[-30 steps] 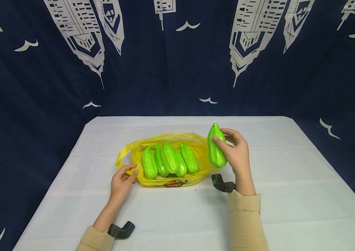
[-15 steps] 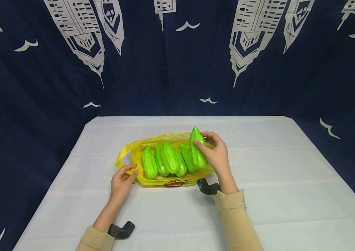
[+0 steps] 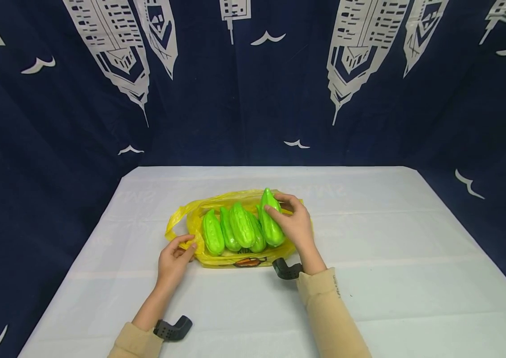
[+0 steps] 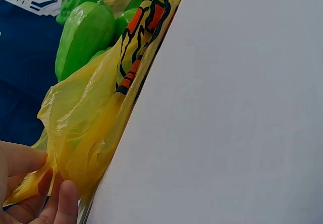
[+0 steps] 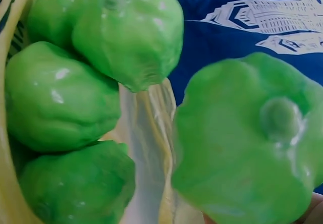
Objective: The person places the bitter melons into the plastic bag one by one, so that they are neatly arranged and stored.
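Observation:
A yellow plastic bag [image 3: 217, 261] lies on the table with its mouth spread wide. Inside it, several glossy green bitter melons [image 3: 241, 226] lie side by side. My right hand [image 3: 296, 223] holds another bitter melon [image 3: 271, 221] over the bag's right end, thumb on the near side; in the right wrist view this bitter melon [image 5: 232, 143] shows its stubby end up close. At the bag's left end, my left hand [image 3: 174, 261] pinches the rim. The left wrist view shows its fingertips [image 4: 33, 158] gathering the thin plastic [image 4: 81, 123].
A white cloth [image 3: 391, 258] covers the table. The bag's loop handle [image 3: 173, 226] lies off its left end. Behind the table hangs a dark blue curtain [image 3: 244, 109] with white printed buildings. Black devices sit on the left wrist [image 3: 173, 328] and right wrist [image 3: 286, 269].
My right hand has carried its bitter melon leftward and slightly down, from beyond the bag's right end to above the rightmost bitter melon. The left hand has stayed on the rim.

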